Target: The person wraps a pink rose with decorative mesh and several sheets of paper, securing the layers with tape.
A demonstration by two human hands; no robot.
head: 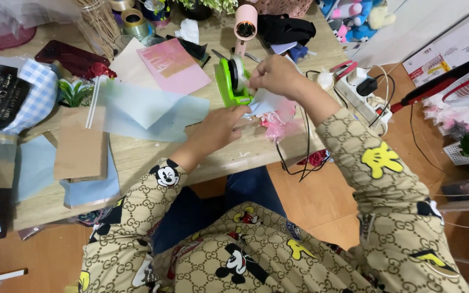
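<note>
Pinching tape at the green dispenser (232, 81), lying lengthwise away, right hand (275, 76); left hand (218, 130) clasping pale-blue paper (264, 102)

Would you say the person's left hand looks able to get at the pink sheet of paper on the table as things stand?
Probably yes: the left hand lies near the table edge, and only flat blue sheets lie between it and the pink sheet.

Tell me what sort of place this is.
Likely a home craft or gift-wrapping corner: a wooden table strewn with coloured paper sheets, a green tape dispenser by the right hand, and ribbon rolls.
</note>
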